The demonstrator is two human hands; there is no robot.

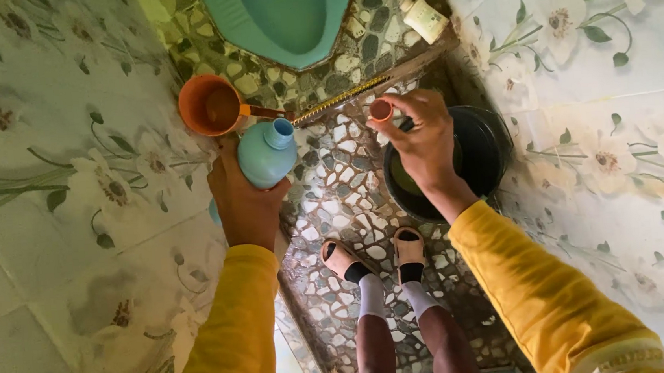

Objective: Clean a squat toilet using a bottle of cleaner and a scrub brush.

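Gripping one blue bottle (266,154), left hand (242,197); one cap (380,110), right hand (423,144)

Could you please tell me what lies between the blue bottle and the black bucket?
In the head view, only bare pebble floor separates the blue bottle from the black bucket.

We see long sleeves of bright yellow cloth on both arms, reaching to the wrists above the left hand (243,205) and the right hand (423,144), the right cuff ribbed and paler at its edge. Below, dark reddish-brown trousers, white socks with black toes, and tan open sandals (374,254).
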